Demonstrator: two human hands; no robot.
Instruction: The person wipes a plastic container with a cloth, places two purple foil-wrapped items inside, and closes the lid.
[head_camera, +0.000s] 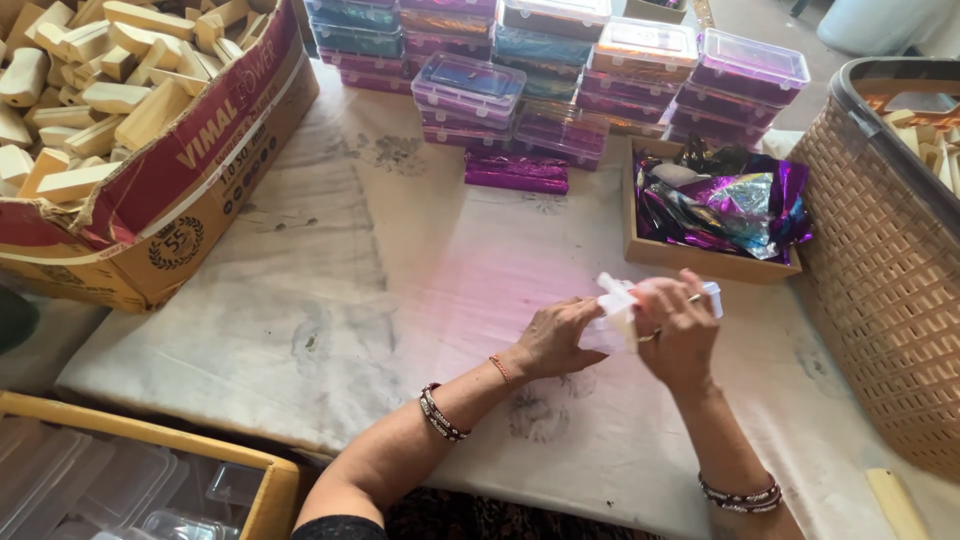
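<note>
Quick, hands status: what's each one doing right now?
Left hand: closed, gripping the clear plastic wrap.
Right hand: closed on the same wrap and a small clear box.

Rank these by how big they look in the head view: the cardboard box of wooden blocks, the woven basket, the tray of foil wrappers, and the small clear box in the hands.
1. Cardboard box of wooden blocks and woven basket: alike, both cut off by the frame, so unranked.
2. Tray of foil wrappers.
3. Small clear box, held between the left hand and right hand.

A carton of blocks (130, 130) lies left, a basket (880, 260) right, stacked boxes (560, 80) behind (foil tray (700, 255) beside).
</note>
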